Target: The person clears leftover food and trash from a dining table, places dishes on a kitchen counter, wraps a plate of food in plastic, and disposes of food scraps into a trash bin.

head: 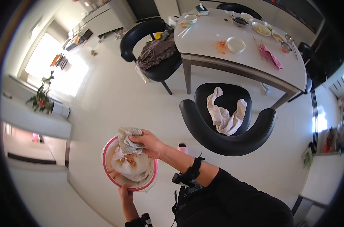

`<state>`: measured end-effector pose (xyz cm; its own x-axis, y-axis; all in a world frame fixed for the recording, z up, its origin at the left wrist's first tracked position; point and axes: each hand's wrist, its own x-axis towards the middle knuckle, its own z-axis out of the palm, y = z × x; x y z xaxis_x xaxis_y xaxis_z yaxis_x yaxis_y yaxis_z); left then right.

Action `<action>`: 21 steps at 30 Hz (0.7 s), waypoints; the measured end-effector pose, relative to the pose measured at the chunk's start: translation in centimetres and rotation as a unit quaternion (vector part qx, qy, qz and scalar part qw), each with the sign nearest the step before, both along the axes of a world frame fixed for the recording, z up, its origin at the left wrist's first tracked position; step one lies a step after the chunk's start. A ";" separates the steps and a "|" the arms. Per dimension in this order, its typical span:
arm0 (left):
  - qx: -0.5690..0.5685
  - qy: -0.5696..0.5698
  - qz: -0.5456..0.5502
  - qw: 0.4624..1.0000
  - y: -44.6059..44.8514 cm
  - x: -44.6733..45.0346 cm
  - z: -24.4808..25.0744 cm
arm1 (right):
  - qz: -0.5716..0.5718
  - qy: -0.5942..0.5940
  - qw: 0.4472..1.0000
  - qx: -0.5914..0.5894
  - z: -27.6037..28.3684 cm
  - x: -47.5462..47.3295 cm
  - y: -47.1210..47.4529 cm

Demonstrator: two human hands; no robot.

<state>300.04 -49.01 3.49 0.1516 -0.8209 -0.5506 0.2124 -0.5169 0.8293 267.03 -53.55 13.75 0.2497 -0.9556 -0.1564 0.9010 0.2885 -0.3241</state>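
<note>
My right hand (149, 142) grips a crumpled grey-beige cleaning cloth (129, 140) over the far edge of a round waste bin. The bin's pink rim (105, 164) shows all round a white liner bag, and inside lie white crumpled material and orange-brown food scraps (129, 161). At the near edge my left hand (126, 190) holds the bin's rim, its fingers partly hidden beneath it. Wrist straps with small black devices are on both arms.
A black chair (227, 146) bearing a pale garment (224, 119) stands at the dining table (200, 42). Bowls, plates, orange food stains and a pink cloth (269, 56) are on the table. Another black chair (163, 71) holds dark checked fabric (156, 54). A pink cup-like object (182, 147) is beside my right forearm.
</note>
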 end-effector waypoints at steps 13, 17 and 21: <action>0.076 -0.022 -0.193 0.978 -30.0 -8.7 -0.6 | -0.167 -0.012 0.985 0.046 2.3 -7.3 -21.3; 0.080 -0.033 -0.274 0.958 -37.2 -14.1 -1.2 | -0.222 -0.012 0.973 0.063 1.2 -12.0 -25.9; 0.058 -0.030 -0.344 0.937 -44.3 -19.4 -2.7 | -0.305 -0.008 0.952 0.015 0.9 -16.2 -29.9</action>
